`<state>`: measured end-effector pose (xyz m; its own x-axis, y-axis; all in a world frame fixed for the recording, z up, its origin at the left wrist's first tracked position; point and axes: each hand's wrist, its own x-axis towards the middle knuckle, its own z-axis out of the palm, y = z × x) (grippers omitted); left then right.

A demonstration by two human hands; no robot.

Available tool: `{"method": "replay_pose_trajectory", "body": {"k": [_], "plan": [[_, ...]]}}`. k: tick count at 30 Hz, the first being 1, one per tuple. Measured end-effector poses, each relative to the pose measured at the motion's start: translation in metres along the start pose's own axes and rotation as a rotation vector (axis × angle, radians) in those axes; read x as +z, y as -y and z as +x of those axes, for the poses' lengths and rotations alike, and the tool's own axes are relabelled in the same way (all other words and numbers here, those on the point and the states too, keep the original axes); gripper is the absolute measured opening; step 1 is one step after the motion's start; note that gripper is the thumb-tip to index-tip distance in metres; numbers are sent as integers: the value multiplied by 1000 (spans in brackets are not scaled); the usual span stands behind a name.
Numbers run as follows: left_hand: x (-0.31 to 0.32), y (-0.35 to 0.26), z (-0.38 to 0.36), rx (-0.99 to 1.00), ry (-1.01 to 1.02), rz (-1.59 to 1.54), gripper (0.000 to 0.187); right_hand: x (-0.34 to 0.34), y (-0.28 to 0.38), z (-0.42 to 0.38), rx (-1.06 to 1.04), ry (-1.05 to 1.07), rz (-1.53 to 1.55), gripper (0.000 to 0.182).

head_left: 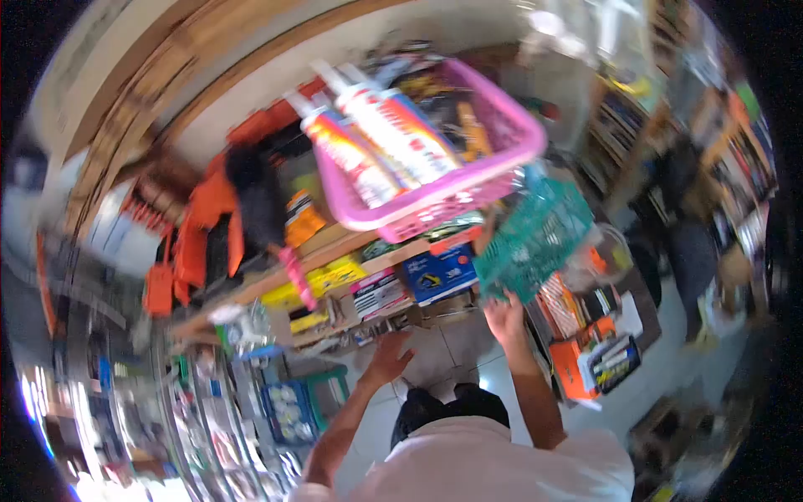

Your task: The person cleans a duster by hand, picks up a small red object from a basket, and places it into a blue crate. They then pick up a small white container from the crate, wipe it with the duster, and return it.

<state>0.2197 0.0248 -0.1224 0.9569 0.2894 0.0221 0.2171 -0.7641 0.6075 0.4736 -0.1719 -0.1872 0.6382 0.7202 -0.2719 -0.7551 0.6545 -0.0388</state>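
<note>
My right hand is at the lower edge of a green mesh basket, its fingers bent against the rim. My left hand hangs below the shelf edge with its fingers apart and nothing in them. Above, a pink basket holds sealant tubes and other small items. Beneath it on a lower shelf are a blue box, a pink and white box and yellow packets.
Orange tools or cases stand on the shelf at the left. At the right is a small table with orange boxes and a clear container. Racks of goods line the lower left. Far right, a person in dark clothes is blurred.
</note>
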Motion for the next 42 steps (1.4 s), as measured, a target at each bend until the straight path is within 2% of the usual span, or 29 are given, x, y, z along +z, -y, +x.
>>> {"method": "replay_pose_trajectory", "body": {"k": [1, 3, 4, 5, 7, 11, 12, 13, 15, 16, 17, 18, 19, 20, 21, 22, 23, 24, 25, 27, 28, 29, 31, 33, 34, 36, 37, 39, 42], "plan": [[-1, -13, 0, -41, -3, -68, 48, 5, -13, -20, 41, -61, -63, 27], [7, -28, -4, -25, -51, -135, 60, -58, -29, -49, 201, -100, -133, 22], [13, -35, -8, -75, -15, -156, 69, -57, -44, -64, 233, -354, -140, 21], [16, -41, -12, -121, 26, -185, 78, -52, -51, -82, 401, -378, -138, 22], [9, -69, -18, -256, 75, -430, 96, -117, -56, -95, 666, -194, -179, 25], [38, -61, -62, -254, -261, -487, 97, -128, -75, -114, 798, -94, -761, 31], [33, -57, -83, -522, -258, -607, 92, -127, -77, -116, 806, -102, -959, 34], [34, -56, -109, -791, -232, -738, 87, -114, -82, -121, 815, -119, -973, 34], [118, 17, -153, -638, -614, -711, 72, -73, -102, -94, 1213, -10, -1382, 47], [127, 29, -177, -800, -633, -799, 65, -77, -100, -71, 1487, 72, -1512, 53], [132, 39, -204, -966, -656, -890, 57, -40, -107, -66, 1440, 151, -1772, 48], [142, 60, -229, -1074, -740, -1201, 52, 3, -117, -62, 1376, 241, -2031, 45], [147, 77, -253, -1164, -819, -1520, 46, 16, -123, -49, 1158, 297, -2024, 40], [135, 74, -275, -1202, -873, -1598, 44, 29, -125, -31, 946, 348, -1999, 37], [125, 70, -298, -1249, -916, -1678, 41, 67, -135, -9, 750, 722, -2132, 42], [122, 71, -318, -1252, -919, -1689, 41, 116, -147, -1, 772, 531, -2014, 43], [123, 72, -339, -1325, -987, -1545, 38, 186, -171, -26, 534, 475, -1968, 47], [125, 73, -360, -1393, -1050, -1399, 36, 212, -192, -29, 310, 486, -1661, 52], [129, 80, -384, -1399, -1060, -1410, 36, 230, -203, -5, 458, 365, -1475, 56], [132, 99, -435, -1479, -962, -1174, 44, 267, -221, 1, 639, 425, -1073, 64], [131, 97, -459, -1485, -987, -1189, 44, 287, -236, -10, 676, 361, -1007, 69], [129, 97, -483, -1503, -1012, -1074, 45, 297, -253, -15, 600, 322, -981, 72], [128, 100, -528, -1518, -1080, -970, 46, 300, -267, 5, 711, 312, -777, 61], [146, 100, -574, -1618, -1124, -791, 44, 283, -270, 37, 814, 564, -607, 45], [157, 101, -598, -1631, -1137, -807, 44, 275, -271, 43, 836, 564, -618, 45], [173, 104, -634, -1597, -1184, -966, 53, 265, -275, 44, 657, 539, -600, 30], [170, 98, -640, -1602, -1185, -977, 53, 260, -291, 20, 663, 537, -609, 30], [152, 73, -647, -1535, -1447, -1199, 36, 250, -336, -64, 346, 415, -715, 21], [123, 43, -655, -1541, -1522, -1250, 32, 186, -368, -97, 280, 514, -691, 11]]}}
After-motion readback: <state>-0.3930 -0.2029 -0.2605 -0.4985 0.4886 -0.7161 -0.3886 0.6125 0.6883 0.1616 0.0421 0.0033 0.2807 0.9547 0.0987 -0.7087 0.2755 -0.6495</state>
